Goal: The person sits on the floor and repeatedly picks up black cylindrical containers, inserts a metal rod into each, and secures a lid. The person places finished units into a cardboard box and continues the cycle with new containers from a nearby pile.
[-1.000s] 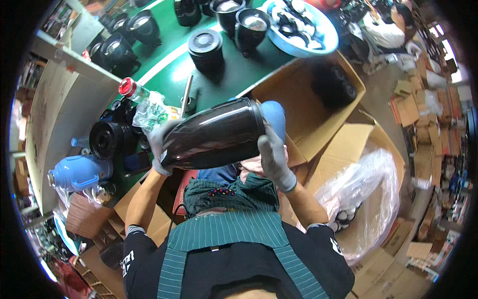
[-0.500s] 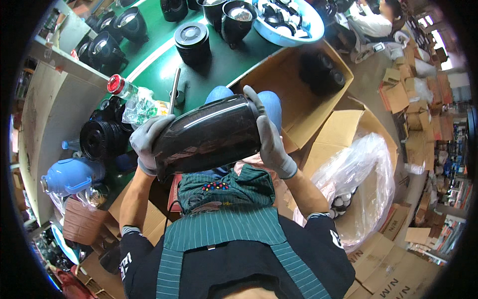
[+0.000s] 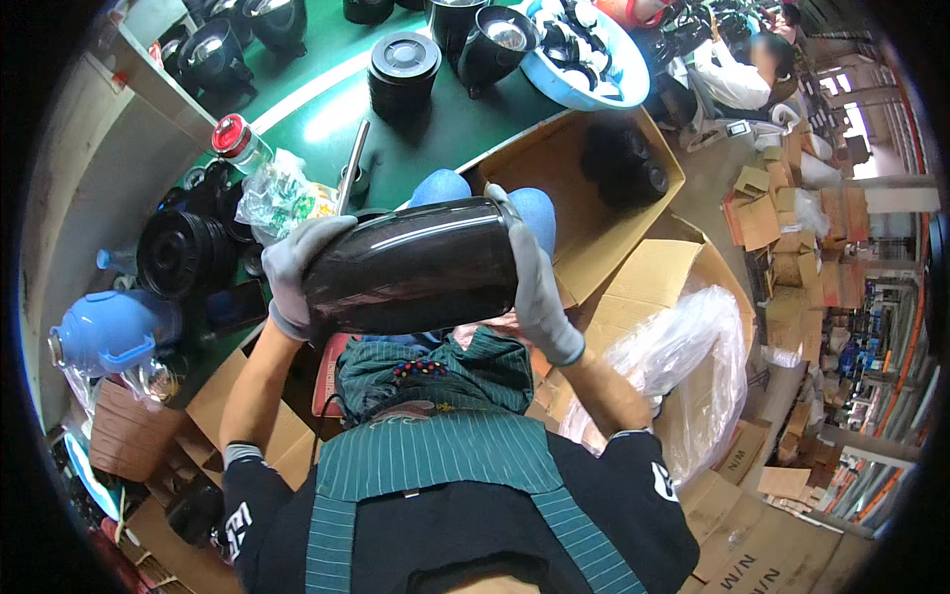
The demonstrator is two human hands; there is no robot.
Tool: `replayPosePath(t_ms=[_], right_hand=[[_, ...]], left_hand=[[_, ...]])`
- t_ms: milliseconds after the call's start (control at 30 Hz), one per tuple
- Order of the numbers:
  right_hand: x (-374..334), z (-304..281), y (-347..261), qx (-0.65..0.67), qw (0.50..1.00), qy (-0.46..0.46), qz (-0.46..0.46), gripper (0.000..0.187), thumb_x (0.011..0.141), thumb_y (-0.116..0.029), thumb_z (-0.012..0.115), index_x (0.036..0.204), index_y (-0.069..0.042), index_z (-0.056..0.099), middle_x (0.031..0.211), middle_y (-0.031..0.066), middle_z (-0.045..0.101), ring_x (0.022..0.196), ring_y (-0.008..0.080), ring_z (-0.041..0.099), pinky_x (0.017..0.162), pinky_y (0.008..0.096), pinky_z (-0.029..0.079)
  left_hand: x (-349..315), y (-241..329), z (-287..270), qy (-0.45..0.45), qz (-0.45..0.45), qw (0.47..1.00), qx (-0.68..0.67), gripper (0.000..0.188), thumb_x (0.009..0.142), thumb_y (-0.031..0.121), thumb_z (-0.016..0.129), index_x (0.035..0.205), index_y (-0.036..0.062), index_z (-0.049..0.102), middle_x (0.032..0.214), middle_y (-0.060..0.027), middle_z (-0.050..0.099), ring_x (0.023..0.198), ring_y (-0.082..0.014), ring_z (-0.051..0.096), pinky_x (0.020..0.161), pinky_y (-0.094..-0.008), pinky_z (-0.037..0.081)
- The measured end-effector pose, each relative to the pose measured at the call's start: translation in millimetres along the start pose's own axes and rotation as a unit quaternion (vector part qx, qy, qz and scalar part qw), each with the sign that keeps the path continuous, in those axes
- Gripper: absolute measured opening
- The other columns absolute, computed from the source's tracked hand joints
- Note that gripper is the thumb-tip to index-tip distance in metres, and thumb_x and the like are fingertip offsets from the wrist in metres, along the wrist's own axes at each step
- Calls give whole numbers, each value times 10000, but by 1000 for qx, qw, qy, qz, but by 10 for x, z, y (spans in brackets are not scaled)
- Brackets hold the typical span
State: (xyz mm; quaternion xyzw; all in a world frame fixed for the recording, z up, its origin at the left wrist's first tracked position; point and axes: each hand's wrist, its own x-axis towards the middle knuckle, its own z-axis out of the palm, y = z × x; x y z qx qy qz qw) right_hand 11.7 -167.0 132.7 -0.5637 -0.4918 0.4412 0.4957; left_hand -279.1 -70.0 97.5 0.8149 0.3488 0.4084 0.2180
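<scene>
A glossy black jug body [image 3: 411, 267] lies sideways in front of me, above my lap. My left hand [image 3: 299, 275], in a grey glove, is closed round its left end. At its right end, my gloved right hand [image 3: 537, 287] grips the rim, with the thumb on top and the palm against the end. What is inside the jug body is hidden. Beyond it on the green table [image 3: 327, 124] stands a stack of round black lids [image 3: 406, 74]. Black vessels with shiny insides [image 3: 500, 42] stand beside that stack.
A light blue basin [image 3: 584, 89] holds small black-and-white parts. An open carton [image 3: 584, 213] with black pieces sits at the right, beside another carton lined with clear plastic [image 3: 683, 366]. Left are a red-capped jar [image 3: 240, 144], a metal rod [image 3: 353, 163], black discs [image 3: 183, 252] and a blue jug [image 3: 114, 330].
The jug body has turned slightly, its left end raised and now lying nearer to level. Both hands keep their hold on it. The view has shifted a little.
</scene>
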Motion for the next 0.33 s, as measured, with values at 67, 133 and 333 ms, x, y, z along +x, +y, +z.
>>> replayPosePath(t_ms=[67,133,333], right_hand=[[-101,-25,-17,-31,997,-4,-66,855,1169,-571,346,1669,120,283,1676,236,439,1551,299,431,1301,386,279],[-206,-85,-17,-17,997,-27,-76,908,1151,-611,370,1671,126,265,1666,246,438,1540,301,439,1293,393,287],[-467,-102,177,60,995,-15,-83,1072,1077,-730,458,1689,110,192,1652,245,429,1530,307,438,1287,414,296]], left_hand=[[3,64,25,-10,-38,998,-51,353,828,154,780,1152,13,790,1027,-187,785,966,-351,785,890,-407,594],[87,116,-30,-42,-48,995,-73,356,821,160,786,1143,8,790,1013,-178,788,960,-341,786,896,-401,591],[93,28,49,-140,-143,974,-109,399,818,221,786,1146,-6,795,1041,-159,808,997,-272,786,955,-371,571]])
